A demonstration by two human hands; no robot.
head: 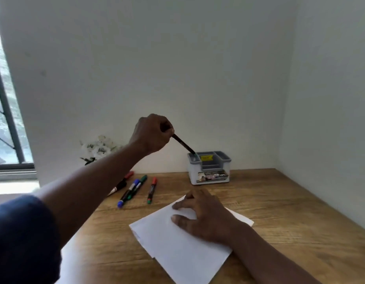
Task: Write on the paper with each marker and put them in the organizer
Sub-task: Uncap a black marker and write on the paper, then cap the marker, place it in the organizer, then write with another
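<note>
My left hand is raised over the desk and grips a dark marker by its upper end. The marker slants down to the right, its green tip inside the left compartment of the grey-and-white organizer by the wall. My right hand rests flat with spread fingers on the white paper, which lies at an angle on the wooden desk. Several more markers lie to the left: a red-capped one, a green-capped one, a blue one and a red one partly behind my left forearm.
The wooden desk fits into a corner, with white walls behind and on the right. White flowers stand at the back left near a window. A yellow label sits in the organizer's middle compartment.
</note>
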